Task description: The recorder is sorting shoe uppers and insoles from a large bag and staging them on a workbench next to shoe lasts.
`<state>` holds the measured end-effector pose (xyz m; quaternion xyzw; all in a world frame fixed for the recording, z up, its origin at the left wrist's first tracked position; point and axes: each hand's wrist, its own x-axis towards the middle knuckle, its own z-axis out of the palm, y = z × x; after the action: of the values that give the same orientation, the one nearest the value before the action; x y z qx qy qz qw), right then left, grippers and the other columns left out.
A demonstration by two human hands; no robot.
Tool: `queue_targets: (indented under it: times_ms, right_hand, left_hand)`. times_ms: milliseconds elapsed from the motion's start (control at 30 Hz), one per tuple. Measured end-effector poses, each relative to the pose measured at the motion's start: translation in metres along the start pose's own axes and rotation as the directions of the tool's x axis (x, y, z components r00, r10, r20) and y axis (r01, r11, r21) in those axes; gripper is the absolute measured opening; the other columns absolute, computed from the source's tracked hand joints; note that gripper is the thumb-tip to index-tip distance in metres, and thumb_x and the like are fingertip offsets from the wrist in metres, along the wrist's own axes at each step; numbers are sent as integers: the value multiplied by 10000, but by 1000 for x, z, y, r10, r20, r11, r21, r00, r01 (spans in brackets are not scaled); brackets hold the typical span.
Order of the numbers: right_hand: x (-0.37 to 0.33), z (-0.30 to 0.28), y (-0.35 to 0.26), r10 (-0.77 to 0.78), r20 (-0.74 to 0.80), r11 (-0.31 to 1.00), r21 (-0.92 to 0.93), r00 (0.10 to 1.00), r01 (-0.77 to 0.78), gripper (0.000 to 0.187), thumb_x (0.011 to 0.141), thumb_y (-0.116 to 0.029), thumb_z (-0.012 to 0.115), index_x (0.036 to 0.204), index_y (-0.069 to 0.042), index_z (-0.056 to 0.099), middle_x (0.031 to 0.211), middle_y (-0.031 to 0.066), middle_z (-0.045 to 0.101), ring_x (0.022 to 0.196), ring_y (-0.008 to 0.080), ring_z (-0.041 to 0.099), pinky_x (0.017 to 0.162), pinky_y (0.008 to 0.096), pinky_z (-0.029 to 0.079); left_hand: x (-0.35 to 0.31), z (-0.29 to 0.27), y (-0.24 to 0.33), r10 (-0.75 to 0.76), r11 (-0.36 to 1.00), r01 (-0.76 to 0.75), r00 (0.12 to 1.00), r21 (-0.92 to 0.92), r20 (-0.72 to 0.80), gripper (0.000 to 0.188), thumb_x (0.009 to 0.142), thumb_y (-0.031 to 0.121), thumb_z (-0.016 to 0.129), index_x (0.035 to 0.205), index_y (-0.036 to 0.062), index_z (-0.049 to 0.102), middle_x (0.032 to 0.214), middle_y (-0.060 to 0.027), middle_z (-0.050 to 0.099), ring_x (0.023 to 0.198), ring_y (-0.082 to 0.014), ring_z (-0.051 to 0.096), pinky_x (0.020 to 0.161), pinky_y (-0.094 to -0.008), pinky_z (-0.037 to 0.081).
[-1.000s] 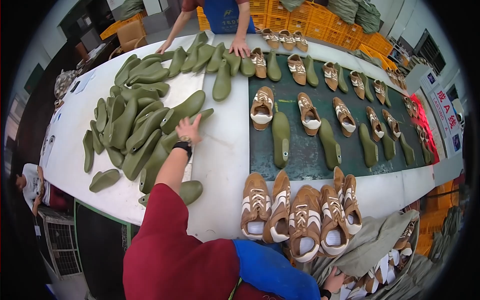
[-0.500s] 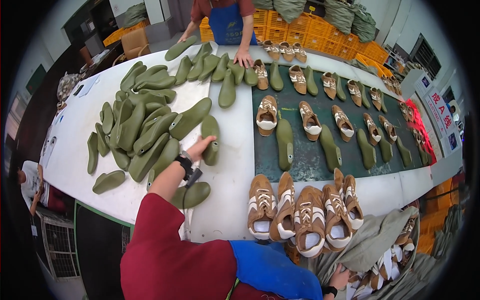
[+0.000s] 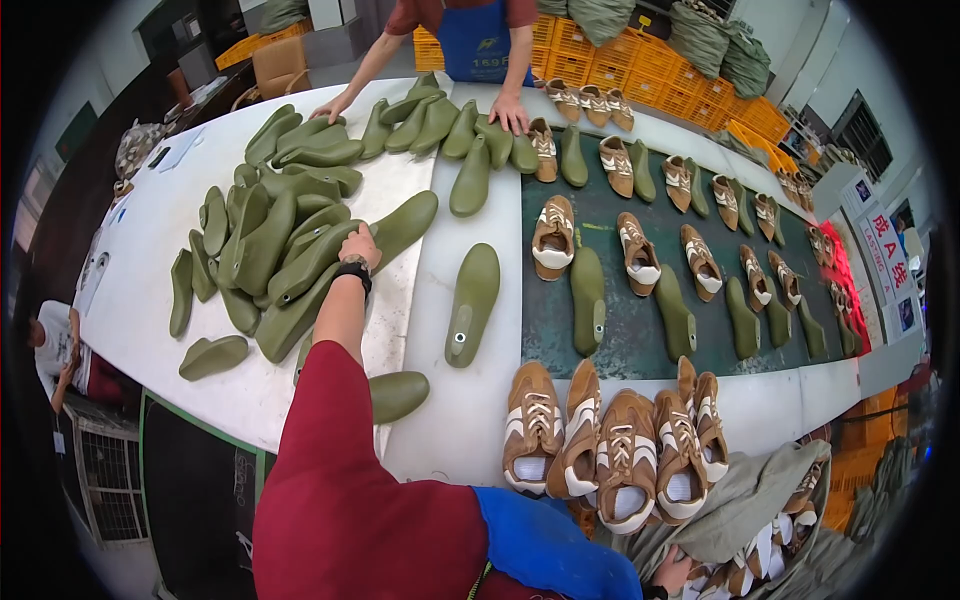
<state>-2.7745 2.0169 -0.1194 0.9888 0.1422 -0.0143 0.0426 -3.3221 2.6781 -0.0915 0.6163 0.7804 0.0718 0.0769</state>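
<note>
My left hand (image 3: 362,246) reaches into the pile of green shoe lasts, its fingers closed around the heel end of one long shoe last (image 3: 405,222) at the pile's right side. A single last (image 3: 472,305) lies apart on the white strip, its holed end toward me. Low at the right, my right hand (image 3: 672,572) grips the edge of a grey-green cloth sack (image 3: 715,510); its fingers are partly hidden. Brown and white shoes (image 3: 770,550) fill the sack. Several more brown shoes (image 3: 627,450) stand on the near table edge above it.
A dark green conveyor belt (image 3: 640,335) carries rows of shoes and lasts. Across the table a co-worker in a blue apron (image 3: 478,45) has both hands on lasts. Orange crates (image 3: 640,70) are stacked behind. Another last (image 3: 398,396) lies near my left sleeve.
My left hand let go of a last, now lying on the white strip, and moved left onto another in the pile. The co-worker's hand at left came down onto the far lasts.
</note>
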Motion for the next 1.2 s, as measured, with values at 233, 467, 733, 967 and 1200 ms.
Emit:
queue_targets:
  times_ms: [233,467,733,967,1200]
  right_hand:
    - [16,4,-16,-45,-155,999,-7,987,44,495,828,-444,539,1002,17,589,977,204,609,892,379,573,761,438,449]
    - [17,2,-5,-75,-135,997,-5,988,75,530,841,-480,501,997,18,594,976,203,608,900,374,572,759,437,453]
    - [12,-14,-8,-58,-66,998,-19,996,57,603,842,-545,465,925,38,597,957,232,597,880,392,567,737,458,452]
    - [10,-5,8,-35,-66,998,-50,997,32,606,845,-558,446,989,14,581,1001,198,597,901,381,568,739,462,455]
    - [16,3,11,-92,-91,996,-6,992,92,551,847,-507,474,1069,-13,577,1054,193,594,942,369,562,768,449,449]
  left_hand:
    - [-36,1,25,191,981,-193,965,-7,179,489,724,242,603,1066,-87,482,925,-230,632,890,-331,622,783,-389,500]
    - [-162,-22,20,421,810,-103,787,-577,451,774,738,307,642,1336,-23,278,805,-162,637,696,-243,644,664,-326,516]
    - [-289,-38,-114,367,865,-462,847,193,384,840,617,319,749,1321,116,339,1022,-202,569,946,-327,563,794,-384,468]
    - [-287,-37,-144,212,977,-209,964,-31,163,463,617,383,749,844,1,619,722,-182,626,718,-318,624,676,-406,496]
    - [-242,0,-75,-59,977,48,997,-209,-45,553,694,477,664,806,-62,610,794,-253,626,782,-383,621,712,-433,498]
